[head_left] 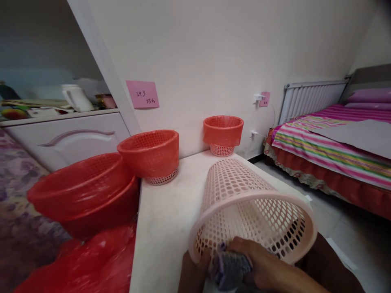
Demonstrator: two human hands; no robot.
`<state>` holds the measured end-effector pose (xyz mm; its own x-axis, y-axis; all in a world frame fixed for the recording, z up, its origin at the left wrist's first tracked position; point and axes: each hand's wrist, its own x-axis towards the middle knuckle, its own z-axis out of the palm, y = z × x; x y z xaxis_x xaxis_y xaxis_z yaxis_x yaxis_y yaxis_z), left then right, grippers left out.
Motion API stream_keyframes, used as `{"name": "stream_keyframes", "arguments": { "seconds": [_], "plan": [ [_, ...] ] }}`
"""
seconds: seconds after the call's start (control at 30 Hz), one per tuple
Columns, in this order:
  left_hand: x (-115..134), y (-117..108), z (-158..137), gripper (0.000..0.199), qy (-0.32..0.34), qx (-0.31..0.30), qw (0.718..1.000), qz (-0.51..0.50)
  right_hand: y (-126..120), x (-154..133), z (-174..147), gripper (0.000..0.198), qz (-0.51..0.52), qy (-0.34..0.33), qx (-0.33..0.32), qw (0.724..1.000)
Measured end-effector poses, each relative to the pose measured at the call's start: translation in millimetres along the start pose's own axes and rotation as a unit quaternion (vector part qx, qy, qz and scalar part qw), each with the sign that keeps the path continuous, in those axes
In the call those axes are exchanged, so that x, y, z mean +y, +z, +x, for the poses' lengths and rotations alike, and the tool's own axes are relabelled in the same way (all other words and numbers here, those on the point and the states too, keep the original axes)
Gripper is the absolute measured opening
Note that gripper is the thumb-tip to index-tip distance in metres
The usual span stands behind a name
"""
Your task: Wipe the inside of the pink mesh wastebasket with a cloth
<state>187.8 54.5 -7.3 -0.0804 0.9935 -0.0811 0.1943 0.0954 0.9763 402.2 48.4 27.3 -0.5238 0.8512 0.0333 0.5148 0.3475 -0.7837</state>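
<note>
- As the right hand (258, 258) sits low in the mouth of the pale pink basket (253, 195), its fingers are clamped on a bunched grey cloth (230, 270)!
- Just left of that cloth, the left hand (194, 272) meets the rim; whether its fingers are clamped there, one cannot tell.
- The basket lies on its side directly beyond both sets of fingers, mouth facing them, on the white surface (169, 215).
- Farther beyond the fingers stands one red-covered basket (222, 130); another, the left-hand red-covered basket (152, 154), waits ahead and left.
- Well left of the fingers, glossy red plastic (100, 260) heaps up!
</note>
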Motion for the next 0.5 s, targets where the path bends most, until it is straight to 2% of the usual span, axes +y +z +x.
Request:
{"name": "stream_keyframes", "arguments": {
  "seconds": [0.07,0.13,0.27,0.4,0.5],
  "plan": [
    [3.8,-7.0,-1.9,0.046,0.010,0.009,1.000,0.003,-9.4,0.1,15.2,0.062,-0.006,-0.005,0.056,0.998],
    [7.7,-13.0,-3.8,0.046,0.027,0.047,0.999,-0.005,-18.7,1.8,37.7,0.066,-0.060,0.006,0.126,0.990],
    [15.4,-21.5,-6.9,0.040,0.047,0.098,0.994,-0.002,-34.6,10.5,94.0,0.052,-0.118,0.049,0.231,0.965],
    [16.0,-22.2,-6.1,0.040,0.070,0.078,0.994,0.038,-36.4,27.9,142.7,0.040,-0.118,0.075,0.261,0.955],
    [9.1,-15.5,-2.5,0.047,0.093,0.054,0.994,0.005,-28.0,40.5,160.3,0.033,-0.117,0.089,0.251,0.957]
  ]
}}
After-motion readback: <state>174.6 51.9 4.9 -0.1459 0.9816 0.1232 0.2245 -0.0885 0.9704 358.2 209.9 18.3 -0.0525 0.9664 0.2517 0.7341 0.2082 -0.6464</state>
